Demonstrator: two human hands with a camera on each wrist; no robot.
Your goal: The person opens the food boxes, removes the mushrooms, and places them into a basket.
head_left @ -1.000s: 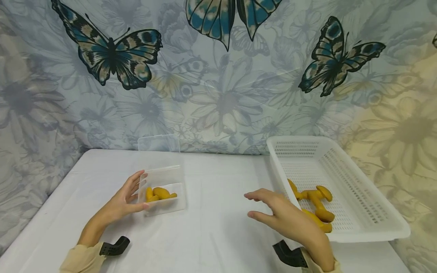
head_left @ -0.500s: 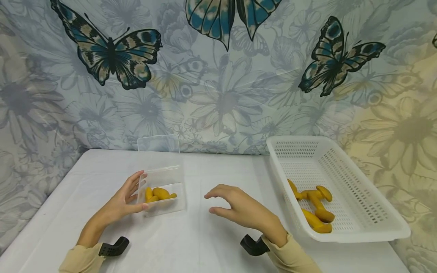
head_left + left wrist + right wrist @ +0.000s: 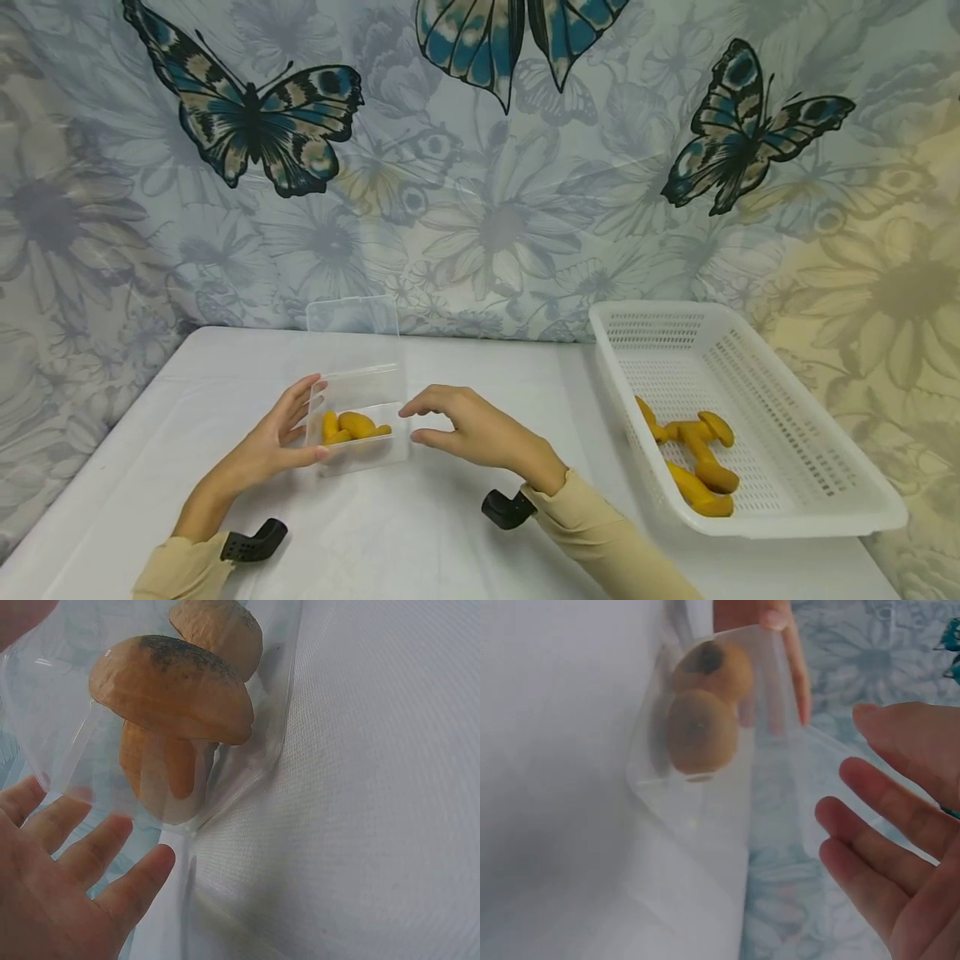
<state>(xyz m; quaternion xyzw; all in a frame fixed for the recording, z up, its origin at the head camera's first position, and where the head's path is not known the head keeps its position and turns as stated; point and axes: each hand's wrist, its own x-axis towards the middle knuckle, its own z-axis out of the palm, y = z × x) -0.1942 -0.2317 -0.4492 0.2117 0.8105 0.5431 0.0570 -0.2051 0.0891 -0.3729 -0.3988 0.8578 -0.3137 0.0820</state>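
On the left of the white table stands a clear plastic box (image 3: 375, 456), its lid (image 3: 352, 315) raised at the back. Several yellow-brown mushrooms (image 3: 356, 424) lie inside. My left hand (image 3: 258, 446) holds the box's left side, thumb at the front and fingers behind. In the left wrist view a mushroom (image 3: 172, 690) with a dark-speckled cap shows through the plastic. My right hand (image 3: 480, 429) hovers just beside the box's right side, thumb and fingers apart with nothing between them. In the right wrist view its fingers (image 3: 889, 795) are spread close to the box (image 3: 697, 825).
A white perforated basket (image 3: 817, 433) stands on the right of the table, with several more mushrooms (image 3: 701, 458) in its left front part. Behind the table hangs a butterfly-printed cloth (image 3: 502, 208). Each wrist wears a black strap mount (image 3: 255, 542).
My right hand has moved left from beside the basket to the box's right side. The left hand stays on the box, and the mushrooms lie as before.
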